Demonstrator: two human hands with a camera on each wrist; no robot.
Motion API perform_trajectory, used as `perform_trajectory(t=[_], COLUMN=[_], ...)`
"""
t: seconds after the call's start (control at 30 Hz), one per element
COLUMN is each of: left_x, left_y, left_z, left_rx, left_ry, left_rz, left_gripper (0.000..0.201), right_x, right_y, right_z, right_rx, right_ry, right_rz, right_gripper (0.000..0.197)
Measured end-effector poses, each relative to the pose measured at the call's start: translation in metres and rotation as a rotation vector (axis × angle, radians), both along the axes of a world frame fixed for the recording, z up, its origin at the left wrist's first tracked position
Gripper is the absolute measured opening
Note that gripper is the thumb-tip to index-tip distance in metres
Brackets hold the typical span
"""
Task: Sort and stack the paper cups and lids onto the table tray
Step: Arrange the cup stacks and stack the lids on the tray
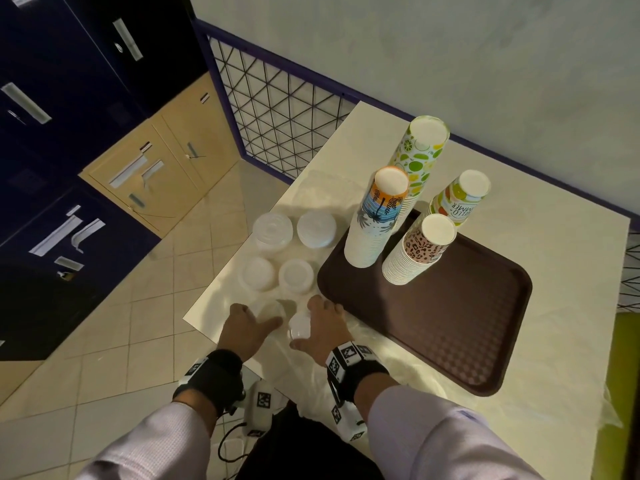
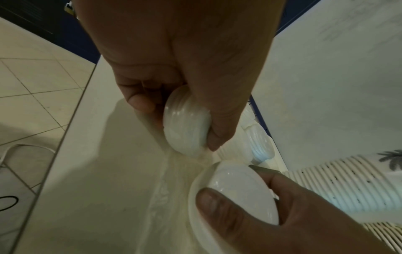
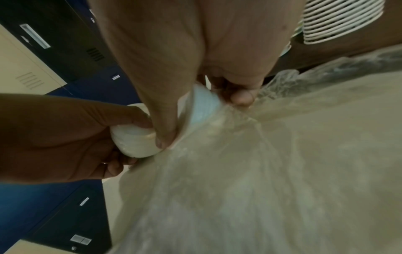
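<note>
Low in the centre of the head view, the left hand point(image 1: 247, 327) curls round a small stack of white plastic lids point(image 2: 187, 123), thumb on one side and fingers on the other, and just to its right the right hand point(image 1: 320, 329) pinches a second small stack of white lids point(image 2: 234, 194) between thumb and fingers. Both stacks are held just above the pale table point(image 1: 540, 258), close to each other and over a crumpled sheet of clear plastic wrap point(image 3: 250, 171). Four more piles of white and translucent lids point(image 1: 294, 251) wait on the table to the left of the dark brown rectangular tray point(image 1: 460, 327), which already carries four upside-down stacks of printed paper cups point(image 1: 367, 230) along its upper edge. The risk, as I judge it, lies in the slick, loosely nested lids: a sideways squeeze could fan a stack open or spill lids onto the wrap, and the wrap itself could drag along with either hand and snag. Carrying a stack to the tray also means passing near the tall cup columns, which a knock of the wrist could topple. How many lids each hand holds cannot be counted, the head view shows them only as a pale blur between the hands, and whether the wrap still clings to either stack is unclear.
</note>
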State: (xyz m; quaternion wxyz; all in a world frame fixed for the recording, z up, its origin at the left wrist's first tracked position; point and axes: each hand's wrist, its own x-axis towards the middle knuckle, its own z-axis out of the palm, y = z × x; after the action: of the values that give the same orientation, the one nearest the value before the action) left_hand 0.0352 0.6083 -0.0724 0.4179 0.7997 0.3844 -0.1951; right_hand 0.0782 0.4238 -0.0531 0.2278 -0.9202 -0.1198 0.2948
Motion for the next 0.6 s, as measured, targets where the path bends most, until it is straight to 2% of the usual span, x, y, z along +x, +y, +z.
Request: perform_trajectory(t=[0.17, 0.33, 0.6], left_x=[-0.01, -0.019, -0.015], left_y=[0.003, 0.01, -0.002], left_z=[0.005, 0.014, 0.064], left_rx=[-0.019, -0.034, -0.096], left_ry=[-0.036, -0.069, -0.259], left_rz=[-0.044, -0.074, -0.093], left_gripper=[0.069, 0.07, 0.048], right_x=[-0.006, -0.011, -0.007], right_y=[-0.007, -0.018, -0.056], right_z=[0.0, 0.005, 0.039], right_rx=[0.16, 0.325, 0.554], right_ry=[0.016, 0.123, 0.027], right_rz=[-0.081, -0.249, -0.442], right_gripper=[0.067, 0.056, 0.036])
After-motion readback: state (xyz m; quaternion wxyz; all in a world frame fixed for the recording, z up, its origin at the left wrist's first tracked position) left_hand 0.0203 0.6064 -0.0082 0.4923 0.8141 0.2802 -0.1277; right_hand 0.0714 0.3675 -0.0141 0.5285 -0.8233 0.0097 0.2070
